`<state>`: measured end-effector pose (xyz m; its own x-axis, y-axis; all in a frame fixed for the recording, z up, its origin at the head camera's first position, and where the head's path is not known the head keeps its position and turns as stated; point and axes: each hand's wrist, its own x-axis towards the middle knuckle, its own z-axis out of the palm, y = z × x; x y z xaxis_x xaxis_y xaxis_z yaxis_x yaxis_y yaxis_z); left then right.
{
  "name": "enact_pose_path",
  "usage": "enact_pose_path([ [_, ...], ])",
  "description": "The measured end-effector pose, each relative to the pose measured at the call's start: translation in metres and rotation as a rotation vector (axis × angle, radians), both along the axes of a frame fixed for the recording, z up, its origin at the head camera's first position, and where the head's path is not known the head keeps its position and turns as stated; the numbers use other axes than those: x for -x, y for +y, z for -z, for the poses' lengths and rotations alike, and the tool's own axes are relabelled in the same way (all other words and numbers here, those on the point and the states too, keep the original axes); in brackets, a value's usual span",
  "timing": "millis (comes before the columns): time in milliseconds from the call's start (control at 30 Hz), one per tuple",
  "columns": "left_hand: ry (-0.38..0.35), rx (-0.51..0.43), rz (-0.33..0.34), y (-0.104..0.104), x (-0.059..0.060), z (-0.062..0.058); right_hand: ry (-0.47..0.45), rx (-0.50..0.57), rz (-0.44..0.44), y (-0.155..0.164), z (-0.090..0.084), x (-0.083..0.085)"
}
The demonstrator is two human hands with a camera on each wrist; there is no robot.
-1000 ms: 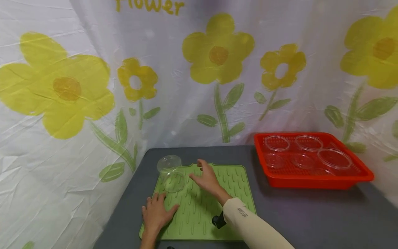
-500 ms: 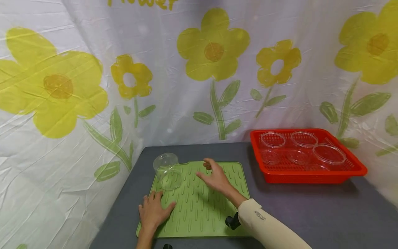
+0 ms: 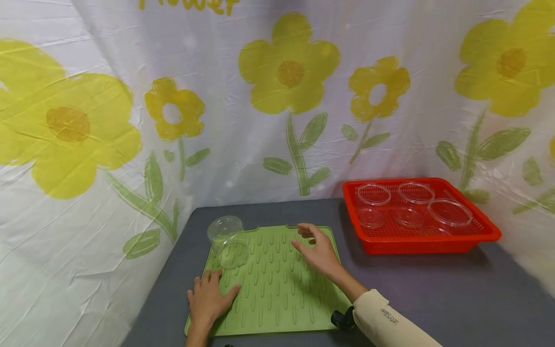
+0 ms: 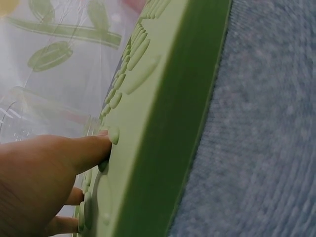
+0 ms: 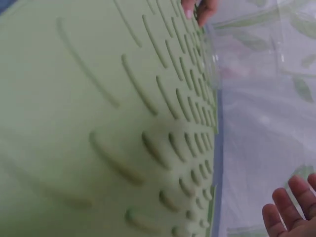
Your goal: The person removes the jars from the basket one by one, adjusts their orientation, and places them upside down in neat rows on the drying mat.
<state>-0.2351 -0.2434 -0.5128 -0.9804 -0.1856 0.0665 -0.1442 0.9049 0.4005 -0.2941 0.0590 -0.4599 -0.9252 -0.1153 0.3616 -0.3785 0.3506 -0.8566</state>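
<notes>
The left hand (image 3: 207, 300) is laid flat, fingers straight, on the green mat's (image 3: 277, 289) near left corner; the right hand (image 3: 318, 250) is held relaxed, empty, above it. An upturned clear bowl (image 3: 227, 241) is seen far left.

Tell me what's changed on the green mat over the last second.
The right hand has drawn away from the clear bowl, moving rightward across the green mat toward the red basket, holding nothing. The left hand stays flat on the mat's near corner; the bowl hasn't moved.
</notes>
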Motion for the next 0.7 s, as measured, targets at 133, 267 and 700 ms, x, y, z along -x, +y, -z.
enact_pose_path([
  [133, 0.001, 0.004, 0.003, 0.0, 0.001, -0.001, 0.039, 0.037, 0.047, 0.015, 0.001, -0.007],
  [267, -0.007, 0.002, 0.004, 0.0, 0.002, -0.001, 0.1, 0.04, 0.074, 0.03, 0.003, -0.015],
  [700, -0.017, 0.007, -0.004, 0.0, 0.0, -0.001, 0.193, 0.112, 0.163, 0.081, -0.004, -0.028],
])
